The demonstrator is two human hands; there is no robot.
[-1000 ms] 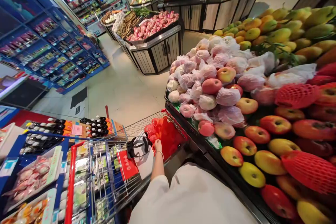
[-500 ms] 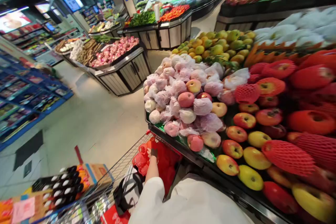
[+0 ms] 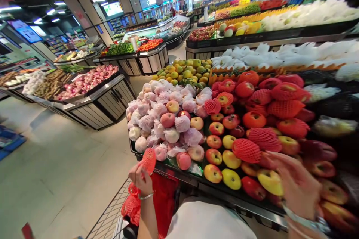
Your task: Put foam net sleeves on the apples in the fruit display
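My left hand (image 3: 141, 180) is raised over the shopping cart (image 3: 108, 221) and pinches a red foam fruit net (image 3: 148, 158). More red nets (image 3: 130, 205) hang below that wrist, beside a red bag (image 3: 165, 198) in the cart. My right hand (image 3: 298, 188), blurred by motion, reaches over the loose red and yellow apples (image 3: 221, 145) with its fingers stretched out. It is just above a yellow apple (image 3: 269, 181) and holds nothing. Apples in red nets (image 3: 246, 149) lie close by.
A pile of fruit in pale foam wraps (image 3: 162, 119) fills the left end of the display bin (image 3: 196, 181). Mangoes (image 3: 182, 71) lie behind. A produce island with onions (image 3: 92, 99) stands to the left across the tiled aisle (image 3: 56, 164).
My view has swung up and right, away from the cart. My left hand has lifted out of the cart with a red net. My right hand has come into view over the apples.
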